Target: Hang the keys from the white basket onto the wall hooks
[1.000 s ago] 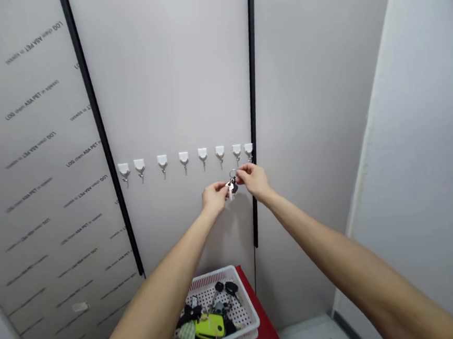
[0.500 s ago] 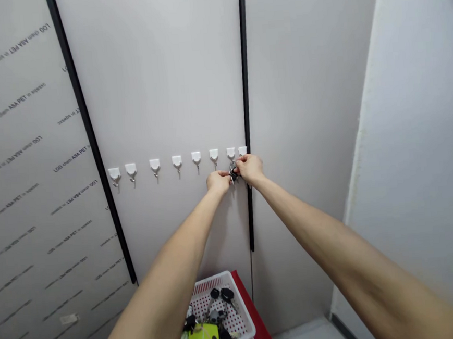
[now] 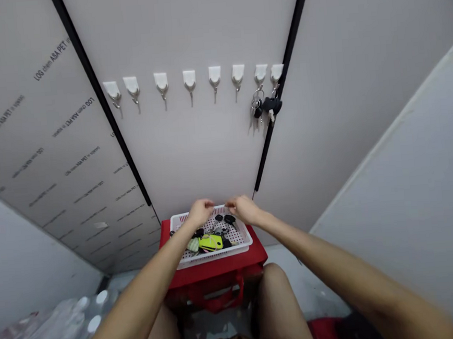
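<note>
My left hand point(image 3: 201, 212) is over the back rim of a white plastic basket point(image 3: 175, 224), its fingers loosely bent and apart, with nothing seen in them. Close by, my right hand point(image 3: 242, 209) hovers above the basket's back right part, fingers also loose and holding nothing visible. Inside the basket lie black-headed keys point(image 3: 229, 220), a yellow-green case point(image 3: 211, 242) and a pale checked item point(image 3: 193, 244). A bunch of keys point(image 3: 257, 107) on rings hangs from the second hook from the right. Another bunch with black heads point(image 3: 272, 105) hangs at the rightmost hook.
Several white adhesive hooks point(image 3: 189, 79) run in a row across the grey panel, between two black strips point(image 3: 98, 91). The basket stands on a red box or bag point(image 3: 218, 267) with a handle. Clear bottles with white caps point(image 3: 94, 323) and plastic wrap sit at lower left.
Both hands have let go of the key bunch, which now hangs on its hook, and have come down over the basket. The view has tilted downward.
</note>
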A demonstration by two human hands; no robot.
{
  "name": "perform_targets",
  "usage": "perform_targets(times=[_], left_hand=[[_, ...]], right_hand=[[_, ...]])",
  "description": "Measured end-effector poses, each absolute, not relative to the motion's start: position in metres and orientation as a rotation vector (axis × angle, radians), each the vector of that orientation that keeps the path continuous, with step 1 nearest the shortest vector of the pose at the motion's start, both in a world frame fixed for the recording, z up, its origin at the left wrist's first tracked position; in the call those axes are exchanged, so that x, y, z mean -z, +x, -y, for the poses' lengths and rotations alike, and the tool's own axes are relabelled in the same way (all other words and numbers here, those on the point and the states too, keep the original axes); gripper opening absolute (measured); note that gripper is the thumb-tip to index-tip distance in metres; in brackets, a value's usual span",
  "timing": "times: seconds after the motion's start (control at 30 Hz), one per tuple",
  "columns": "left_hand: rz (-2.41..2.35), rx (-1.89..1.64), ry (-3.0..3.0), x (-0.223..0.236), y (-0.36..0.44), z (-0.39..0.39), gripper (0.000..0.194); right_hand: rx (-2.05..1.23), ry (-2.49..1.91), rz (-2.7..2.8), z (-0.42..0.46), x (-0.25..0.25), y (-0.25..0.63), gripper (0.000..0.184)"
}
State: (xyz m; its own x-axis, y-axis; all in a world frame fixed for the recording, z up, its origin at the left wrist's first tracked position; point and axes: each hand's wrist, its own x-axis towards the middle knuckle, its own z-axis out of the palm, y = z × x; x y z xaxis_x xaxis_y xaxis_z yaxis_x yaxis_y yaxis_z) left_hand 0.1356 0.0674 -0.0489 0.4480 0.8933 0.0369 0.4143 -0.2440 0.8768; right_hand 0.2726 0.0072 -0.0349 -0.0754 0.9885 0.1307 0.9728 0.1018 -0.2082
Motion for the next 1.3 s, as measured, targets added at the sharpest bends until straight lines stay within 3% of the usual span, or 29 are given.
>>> perform_targets(times=[0.17, 0.4, 0.6, 0.73, 0.87, 1.13, 1.3], left_hand=[[-1.139, -0.603, 1.969, 0.077, 0.117, -0.060, 0.019], [-1.153, -0.578, 1.981, 0.082, 0.112, -0.058, 0.022], [-0.919, -0.794, 1.878, 0.066, 0.117, -0.055, 0.040], [-0.598, -0.830, 1.703, 0.049, 0.131, -0.050, 0.035], [-0.578, -0.913, 1.479, 0.015, 0.145, -0.053, 0.031], [-0.538, -1.135, 1.457, -0.110, 0.177, -0.065, 0.029], [-0.564, -1.168, 1.458, -0.158, 0.204, -0.075, 0.026]], right_hand=[[0.130, -2.169, 2.323, -0.014, 0.072, 0.252, 0.021], [0.140, -2.217, 2.228, -0.020, 0.072, 0.244, 0.025], [-0.340, -1.804, 1.953, -0.016, 0.041, 0.255, 0.022], [-0.615, -1.588, 1.688, -0.015, 0.014, 0.259, 0.021], [-0.620, -1.446, 1.542, -0.018, -0.025, 0.263, 0.016], [-0.303, -1.227, 1.279, -0.039, -0.136, 0.283, 0.011], [-0.146, -1.225, 1.170, -0.055, -0.180, 0.302, 0.006]])
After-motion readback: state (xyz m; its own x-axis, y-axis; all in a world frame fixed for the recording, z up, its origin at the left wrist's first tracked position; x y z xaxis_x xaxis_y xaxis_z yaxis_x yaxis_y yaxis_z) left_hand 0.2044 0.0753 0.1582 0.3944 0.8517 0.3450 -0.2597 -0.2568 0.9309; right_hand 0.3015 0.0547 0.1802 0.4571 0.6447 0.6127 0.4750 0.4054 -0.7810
